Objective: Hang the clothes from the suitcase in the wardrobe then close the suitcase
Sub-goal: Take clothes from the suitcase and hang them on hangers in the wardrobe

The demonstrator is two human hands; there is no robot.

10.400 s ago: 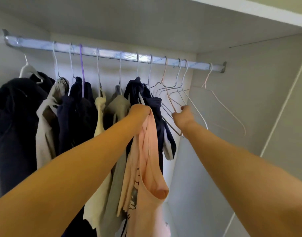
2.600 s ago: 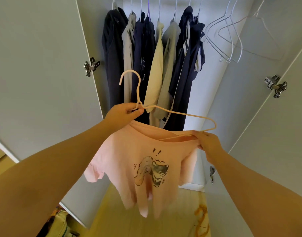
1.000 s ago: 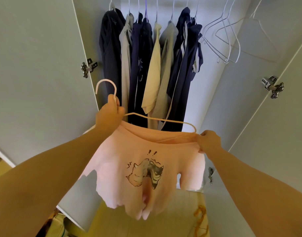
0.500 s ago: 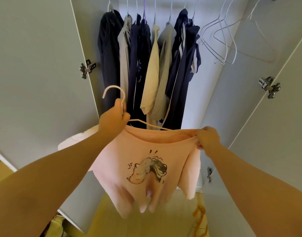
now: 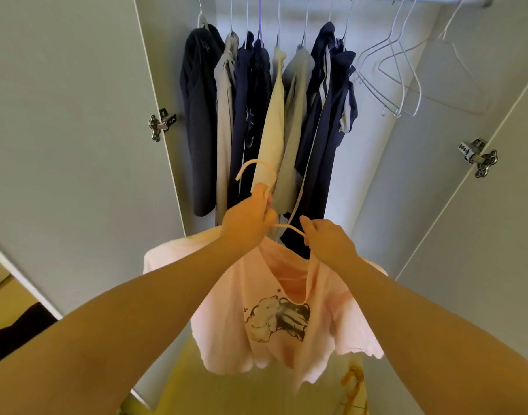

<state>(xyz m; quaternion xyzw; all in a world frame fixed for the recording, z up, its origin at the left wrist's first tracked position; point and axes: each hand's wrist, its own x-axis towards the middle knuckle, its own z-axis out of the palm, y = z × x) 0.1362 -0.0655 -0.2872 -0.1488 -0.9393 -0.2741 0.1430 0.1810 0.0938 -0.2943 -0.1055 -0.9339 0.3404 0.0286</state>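
The left hand (image 5: 247, 224) is gripping the pale hanger (image 5: 286, 226) just under its hook. The pink T-shirt (image 5: 227, 310) is hanging below both hands, and the right hand (image 5: 328, 242) is pinching its collar. Empty hangers (image 5: 402, 82) are dangling above and right of that hand.

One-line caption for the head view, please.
Left hand and right hand fit pink T-shirt onto hanger before open wardrobe.

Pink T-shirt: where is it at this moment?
Head view, centre: the pink T-shirt hangs on a peach hanger gripped by the left hand, right hand at its collar, below the dark hung clothes.
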